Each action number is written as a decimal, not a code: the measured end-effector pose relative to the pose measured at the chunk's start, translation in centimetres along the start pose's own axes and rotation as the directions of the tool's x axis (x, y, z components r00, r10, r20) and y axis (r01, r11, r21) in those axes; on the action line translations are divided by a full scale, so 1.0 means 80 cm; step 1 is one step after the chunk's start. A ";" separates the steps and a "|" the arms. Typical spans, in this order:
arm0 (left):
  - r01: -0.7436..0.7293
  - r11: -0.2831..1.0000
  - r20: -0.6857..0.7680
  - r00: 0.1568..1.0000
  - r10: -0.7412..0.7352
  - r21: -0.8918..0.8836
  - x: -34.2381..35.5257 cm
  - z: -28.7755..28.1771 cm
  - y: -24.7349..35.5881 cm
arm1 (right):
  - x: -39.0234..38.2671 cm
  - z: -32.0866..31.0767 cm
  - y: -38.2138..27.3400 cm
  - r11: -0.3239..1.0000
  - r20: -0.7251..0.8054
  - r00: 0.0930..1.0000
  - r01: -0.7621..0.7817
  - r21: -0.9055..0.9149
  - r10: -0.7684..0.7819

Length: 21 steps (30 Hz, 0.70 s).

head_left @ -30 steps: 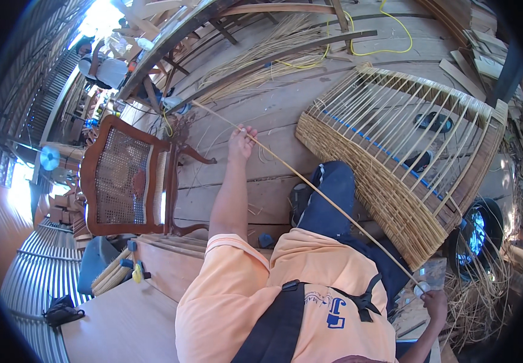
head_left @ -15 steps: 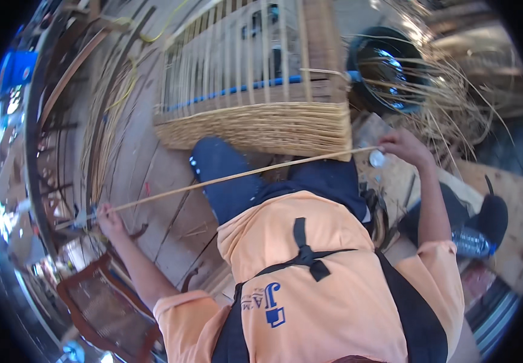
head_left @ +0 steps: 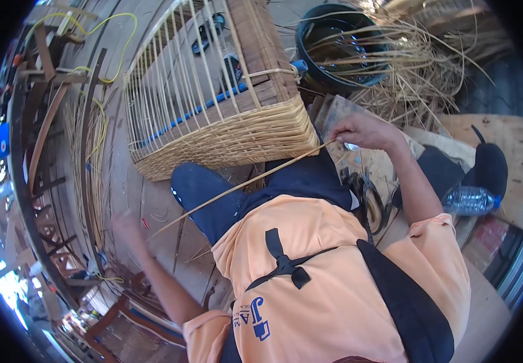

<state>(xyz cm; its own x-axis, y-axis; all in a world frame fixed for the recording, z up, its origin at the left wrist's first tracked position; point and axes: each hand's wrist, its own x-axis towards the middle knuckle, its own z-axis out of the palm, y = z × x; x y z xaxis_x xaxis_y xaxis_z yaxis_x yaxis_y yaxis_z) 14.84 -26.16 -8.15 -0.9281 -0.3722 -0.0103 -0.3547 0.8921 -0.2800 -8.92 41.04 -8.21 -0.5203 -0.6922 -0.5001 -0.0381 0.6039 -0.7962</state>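
In front of my knees stands a partly woven basket, its lower band close-woven in tan strands and its bare upright stakes rising beyond. My right hand is closed, pinching one end of a long tan cane strand near the basket's right corner. The strand slants across my lap, over my left thigh, down to the left. Its far end lies apart from my left hand, which is off to the left above the floor. Motion smears the left fingers, so their state does not show.
A dark bucket of water with strands soaking stands beyond the basket's right side, beside a loose heap of strands. Scissors and a plastic bottle lie at right. Long strips and wooden frames line the left.
My left hand has come off the strand and moved slightly right and down; the strand's left end now hangs free. My right hand still grips its end. The whole view has turned and shifted.
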 end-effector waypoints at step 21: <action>-0.024 0.342 0.179 0.816 0.549 -0.939 -0.011 -0.135 0.487 | -0.117 0.252 0.083 0.580 -0.573 0.404 -0.799 0.159 0.714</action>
<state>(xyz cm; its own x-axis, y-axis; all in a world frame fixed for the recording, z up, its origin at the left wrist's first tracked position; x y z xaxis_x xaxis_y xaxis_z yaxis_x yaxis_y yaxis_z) 0.63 11.65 -8.67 -0.9321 0.1400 -0.3341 -0.2055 0.5551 0.8060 12.90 43.58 -15.69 -0.7256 0.3778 -0.5751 0.5297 0.8402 -0.1163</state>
